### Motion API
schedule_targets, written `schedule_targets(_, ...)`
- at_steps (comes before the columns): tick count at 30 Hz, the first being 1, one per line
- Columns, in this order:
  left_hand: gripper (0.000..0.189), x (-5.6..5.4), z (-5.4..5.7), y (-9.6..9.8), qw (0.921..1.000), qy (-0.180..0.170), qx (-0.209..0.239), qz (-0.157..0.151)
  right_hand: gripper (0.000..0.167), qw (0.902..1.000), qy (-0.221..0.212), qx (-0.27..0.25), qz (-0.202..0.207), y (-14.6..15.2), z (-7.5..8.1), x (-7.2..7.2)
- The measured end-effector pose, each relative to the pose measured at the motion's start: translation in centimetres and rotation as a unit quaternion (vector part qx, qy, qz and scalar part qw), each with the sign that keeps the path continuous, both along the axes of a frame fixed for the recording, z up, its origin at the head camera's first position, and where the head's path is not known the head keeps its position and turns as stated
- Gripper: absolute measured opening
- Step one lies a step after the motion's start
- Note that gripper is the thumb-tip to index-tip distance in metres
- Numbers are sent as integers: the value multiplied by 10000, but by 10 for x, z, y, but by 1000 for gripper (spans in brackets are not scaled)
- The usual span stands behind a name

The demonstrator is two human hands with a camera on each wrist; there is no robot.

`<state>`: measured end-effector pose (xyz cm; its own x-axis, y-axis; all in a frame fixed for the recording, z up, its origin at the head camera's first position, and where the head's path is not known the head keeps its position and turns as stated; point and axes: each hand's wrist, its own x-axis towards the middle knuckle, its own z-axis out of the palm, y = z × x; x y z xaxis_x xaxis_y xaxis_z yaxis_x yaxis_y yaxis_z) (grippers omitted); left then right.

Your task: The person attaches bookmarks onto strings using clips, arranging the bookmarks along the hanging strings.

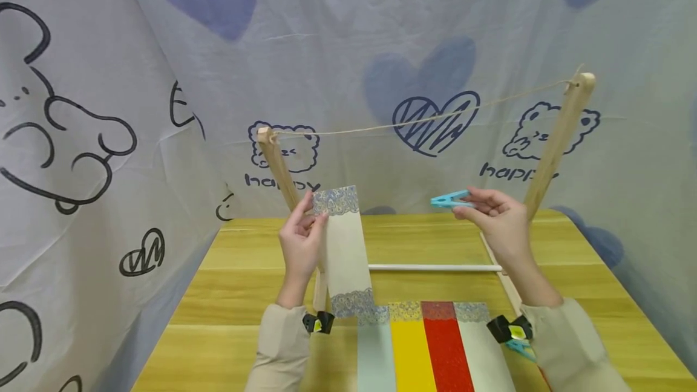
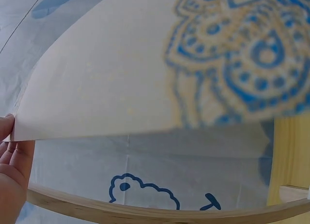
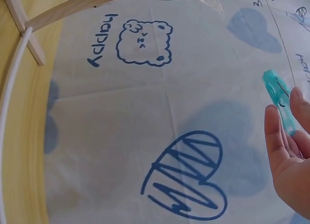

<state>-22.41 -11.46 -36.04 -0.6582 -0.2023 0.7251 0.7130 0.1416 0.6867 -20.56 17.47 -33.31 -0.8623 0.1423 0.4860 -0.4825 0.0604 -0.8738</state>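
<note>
A cream paper strip (image 1: 347,247) with blue patterned lace bands at both ends hangs upright from my left hand (image 1: 301,244), which pinches its upper left edge between thumb and fingers. The left wrist view shows the strip (image 2: 106,88) bowed and close to the camera. Higher up on the right, my right hand (image 1: 503,225) grips a light blue clothespin (image 1: 449,199) by its handle end, its nose pointing left. That clothespin (image 3: 278,96) also shows in the right wrist view. Both hands are below a thin string (image 1: 376,128) and apart from it.
The string runs between two wooden posts, the left post (image 1: 279,168) and the right post (image 1: 561,138), joined low by a white rod (image 1: 435,268). Several coloured strips, including a yellow strip (image 1: 411,349) and a red strip (image 1: 446,343), lie in front. Another blue clothespin (image 1: 521,348) lies by the right sleeve.
</note>
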Motion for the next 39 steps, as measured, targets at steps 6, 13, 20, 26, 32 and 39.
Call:
schedule_targets(6,45,-2,8,1,9999,-40,-45,115,29,9993,322,23,193,-8,24,-5)
schedule_targets(13,44,-3,17,3,9995,265,-69,175,28,9956,878,230,222,-20,51,-13)
schedule_targets(20,45,-4,22,2,9992,352,-13,189,29,9912,1190,474,332,-32,73,-20)
schedule_targets(26,44,-2,25,2,9989,356,121,296,27,9890,1374,462,297,-42,89,-23)
schedule_targets(32,44,-1,31,1,9973,571,94,448,27,9841,1628,491,514,-57,101,-31)
schedule_targets(39,44,-3,33,1,9956,780,33,509,26,9825,1536,881,572,-75,108,-37)
